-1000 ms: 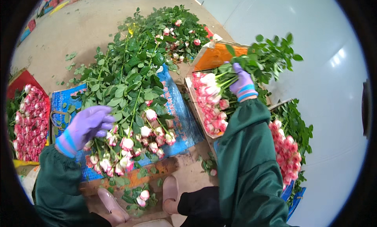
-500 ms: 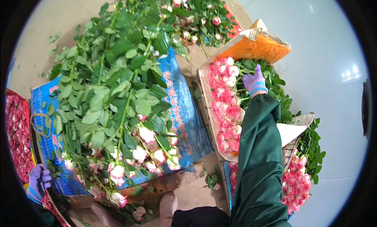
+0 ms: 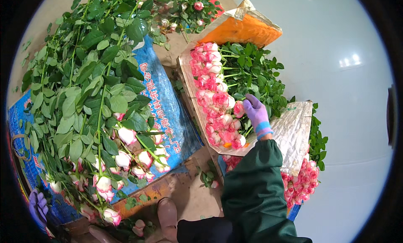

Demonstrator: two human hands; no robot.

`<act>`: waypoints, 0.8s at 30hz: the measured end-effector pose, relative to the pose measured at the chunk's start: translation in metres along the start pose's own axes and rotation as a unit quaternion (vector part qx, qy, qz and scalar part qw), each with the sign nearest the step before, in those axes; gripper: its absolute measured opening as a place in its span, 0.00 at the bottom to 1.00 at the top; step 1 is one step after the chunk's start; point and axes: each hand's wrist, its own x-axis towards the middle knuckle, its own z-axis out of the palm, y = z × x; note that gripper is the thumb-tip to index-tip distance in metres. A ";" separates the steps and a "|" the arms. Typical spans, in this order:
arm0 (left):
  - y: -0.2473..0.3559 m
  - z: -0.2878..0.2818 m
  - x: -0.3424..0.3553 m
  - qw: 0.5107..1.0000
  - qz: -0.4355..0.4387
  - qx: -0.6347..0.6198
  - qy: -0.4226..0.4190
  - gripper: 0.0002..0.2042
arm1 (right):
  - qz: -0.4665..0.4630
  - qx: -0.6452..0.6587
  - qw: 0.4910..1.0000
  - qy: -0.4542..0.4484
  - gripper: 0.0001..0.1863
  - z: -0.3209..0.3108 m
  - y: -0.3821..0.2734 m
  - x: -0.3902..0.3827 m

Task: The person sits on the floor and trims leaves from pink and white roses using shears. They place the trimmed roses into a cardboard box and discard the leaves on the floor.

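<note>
My right hand (image 3: 257,112), in a purple glove with a blue-striped cuff, reaches into the bundle of pink-and-white roses (image 3: 220,101) at centre right. Its fingers are closed at the stem of a single rose (image 3: 238,109), just behind the bloom; the grip is partly hidden. Those roses lie in layers on a paper wrapper (image 3: 189,81), blooms to the left and leafy stems (image 3: 256,70) to the right. At the lower left edge hangs my left hand (image 3: 38,206), gloved alike, its fingers curled with nothing visible in them, close to the large pile of long-stemmed roses (image 3: 103,183).
Blue printed sacking (image 3: 161,112) lies under the large pile. An orange-lined wrapper flap (image 3: 247,31) rises behind the bundle. Nearer me, another wrapped bundle of roses (image 3: 300,184) sits under a pale sheet (image 3: 294,125). My boot (image 3: 167,215) stands among fallen leaves. More roses (image 3: 184,12) lie behind.
My right hand has come back toward me, from the bundle's far end to a rose near its near end. The wrapper's near flap now lies lower. The whole view has shifted right.
</note>
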 end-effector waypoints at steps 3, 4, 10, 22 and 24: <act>-0.007 -0.008 0.008 1.000 0.009 0.014 -0.007 0.20 | -0.004 -0.135 0.991 0.024 0.22 0.000 0.005 0.002; -0.009 -0.007 0.003 1.000 0.013 0.015 -0.001 0.20 | -0.040 -0.130 0.990 0.028 0.23 0.005 0.008 0.005; -0.033 -0.017 -0.031 0.996 0.012 -0.035 0.086 0.20 | 0.035 0.083 0.996 0.021 0.24 0.000 0.004 0.002; -0.073 -0.062 -0.069 0.993 -0.009 -0.097 -0.067 0.15 | -0.111 -0.062 0.991 0.039 0.15 0.036 -0.007 -0.032; -0.069 -0.051 -0.090 0.992 0.029 -0.108 -0.059 0.13 | -0.036 -0.207 0.978 0.000 0.21 0.042 -0.049 -0.050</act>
